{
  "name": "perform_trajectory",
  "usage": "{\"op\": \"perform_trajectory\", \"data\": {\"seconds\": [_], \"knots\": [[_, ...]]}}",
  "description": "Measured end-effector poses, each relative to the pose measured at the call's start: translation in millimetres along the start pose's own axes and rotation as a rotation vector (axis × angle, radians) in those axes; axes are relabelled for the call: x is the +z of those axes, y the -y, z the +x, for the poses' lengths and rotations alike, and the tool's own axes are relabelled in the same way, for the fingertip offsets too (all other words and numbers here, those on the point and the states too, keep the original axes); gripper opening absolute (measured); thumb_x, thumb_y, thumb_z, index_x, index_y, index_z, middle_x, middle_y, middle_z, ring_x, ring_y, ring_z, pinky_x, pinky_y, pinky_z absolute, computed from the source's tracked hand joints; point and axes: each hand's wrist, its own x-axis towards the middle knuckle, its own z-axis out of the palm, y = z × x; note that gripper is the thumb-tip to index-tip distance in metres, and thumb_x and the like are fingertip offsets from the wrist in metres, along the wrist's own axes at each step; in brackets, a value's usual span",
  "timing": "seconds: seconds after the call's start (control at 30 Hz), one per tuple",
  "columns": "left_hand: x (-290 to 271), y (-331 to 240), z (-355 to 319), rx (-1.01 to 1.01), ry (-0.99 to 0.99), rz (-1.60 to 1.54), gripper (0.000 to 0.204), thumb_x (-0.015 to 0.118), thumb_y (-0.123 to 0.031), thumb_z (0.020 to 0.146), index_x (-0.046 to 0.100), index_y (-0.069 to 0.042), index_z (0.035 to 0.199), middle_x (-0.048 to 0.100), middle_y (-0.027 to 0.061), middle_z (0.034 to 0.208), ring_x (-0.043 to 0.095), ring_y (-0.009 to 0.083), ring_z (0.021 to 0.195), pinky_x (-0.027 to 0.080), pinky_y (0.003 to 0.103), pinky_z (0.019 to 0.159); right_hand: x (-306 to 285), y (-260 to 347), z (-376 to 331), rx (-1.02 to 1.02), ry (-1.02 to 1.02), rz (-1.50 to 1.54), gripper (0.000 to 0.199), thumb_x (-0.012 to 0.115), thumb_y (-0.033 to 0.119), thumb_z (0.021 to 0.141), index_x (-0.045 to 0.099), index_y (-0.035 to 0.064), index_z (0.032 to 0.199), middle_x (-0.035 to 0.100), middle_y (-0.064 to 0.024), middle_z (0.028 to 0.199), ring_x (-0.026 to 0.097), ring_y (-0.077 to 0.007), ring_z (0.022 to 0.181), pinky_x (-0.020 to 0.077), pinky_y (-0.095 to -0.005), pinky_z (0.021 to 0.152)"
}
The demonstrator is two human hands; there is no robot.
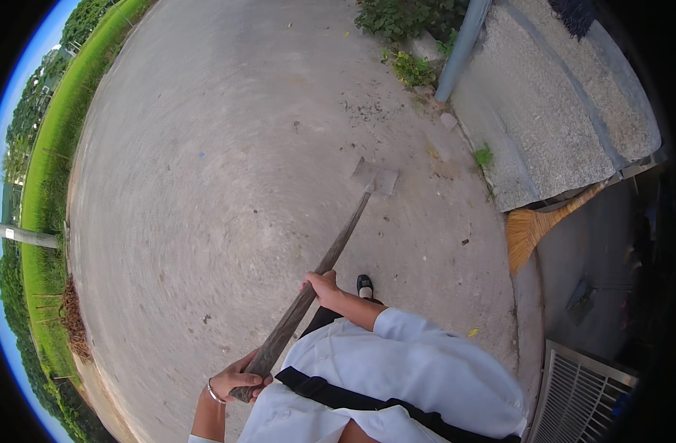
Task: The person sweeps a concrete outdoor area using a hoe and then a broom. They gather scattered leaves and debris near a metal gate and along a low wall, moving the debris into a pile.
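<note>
A long-handled shovel [301, 295] slants across the middle of the view, from low at left to farther off at right. Around the near end of its weathered wooden handle, my left hand [238, 380] is closed, with a bracelet at the wrist. Farther up the handle my right hand [325, 286] grips it, fingers wrapped round. The flat grey metal blade [378, 179] is at or just above the concrete ahead; I cannot tell whether it touches. Just right of the handle one dark shoe [364, 286] shows.
Concrete paving [205, 184] spreads all round, with crumbs of dirt and leaves [367, 111] ahead. At right stand a rough stone slab [552, 111], a pole [462, 52], a straw broom [530, 229] and a metal grating [581, 391]. Green field [46, 184] borders the left.
</note>
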Motion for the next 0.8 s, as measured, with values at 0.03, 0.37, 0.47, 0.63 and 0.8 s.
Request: {"op": "perform_trajectory", "data": {"seconds": [0.03, 0.37, 0.47, 0.63, 0.8], "knots": [[-1.1, 1.5, -3.3, 0.006, -0.035, -0.006, 0.076, 0.059, -0.003, 0.072, 0.017, -0.007, 0.136, 0.052, 0.0113, 0.080, 0.050, 0.0134, 0.055, 0.043, 0.025, 0.045, 5.7, -2.7, 2.3, 0.016, 0.036, -0.008, 0.012, 0.055, 0.002, 0.071, 0.047, -0.0034, 0.065, 0.052, -0.0140, 0.061, 0.057, -0.0249, 0.053, 0.0507, -0.0390, 0.049], [-24.2, -58.0, 41.3, 0.215, -0.174, -0.353, 0.061, 0.058, -0.003, 0.071, 0.029, -0.004, 0.124, 0.054, 0.0100, 0.082, 0.050, 0.0135, 0.058, 0.043, 0.024, 0.049, 117.9, 53.8, 93.9, 0.173, 0.191, -0.363, 0.022, 0.058, -0.002, 0.070, 0.039, -0.0052, 0.081, 0.052, -0.0132, 0.070, 0.059, -0.0234, 0.060, 0.0525, -0.0356, 0.054], [-44.7, -109.7, 75.9, 0.191, -0.192, -0.342, 0.060, 0.056, -0.001, 0.072, 0.028, -0.004, 0.125, 0.054, 0.0113, 0.085, 0.050, 0.0143, 0.058, 0.043, 0.025, 0.049, 145.9, 82.1, 157.2, 0.125, 0.235, -0.493, 0.020, 0.059, -0.002, 0.069, 0.041, -0.0038, 0.079, 0.052, -0.0112, 0.065, 0.059, -0.0232, 0.058, 0.0516, -0.0359, 0.052], [-81.6, -221.8, 137.2, 0.235, 0.024, -0.364, 0.052, 0.053, -0.001, 0.075, 0.029, -0.010, 0.120, 0.051, 0.0118, 0.082, 0.050, 0.0162, 0.057, 0.044, 0.028, 0.047, 208.0, 116.9, 271.5, -0.009, 0.047, -0.565, 0.016, 0.054, -0.003, 0.069, 0.041, -0.0039, 0.078, 0.050, -0.0129, 0.057, 0.057, -0.0253, 0.052, 0.0497, -0.0410, 0.046], [-112.8, -339.1, 206.9, 0.287, 0.083, -0.428, 0.039, 0.055, -0.004, 0.078, 0.033, -0.010, 0.111, 0.051, 0.0109, 0.080, 0.050, 0.0159, 0.058, 0.044, 0.028, 0.046, 299.8, 192.6, 293.4, -0.088, 0.003, -0.525, 0.032, 0.051, 0.000, 0.075, 0.029, -0.0091, 0.096, 0.048, -0.0170, 0.065, 0.055, -0.0284, 0.050, 0.0499, -0.0424, 0.041]]}}
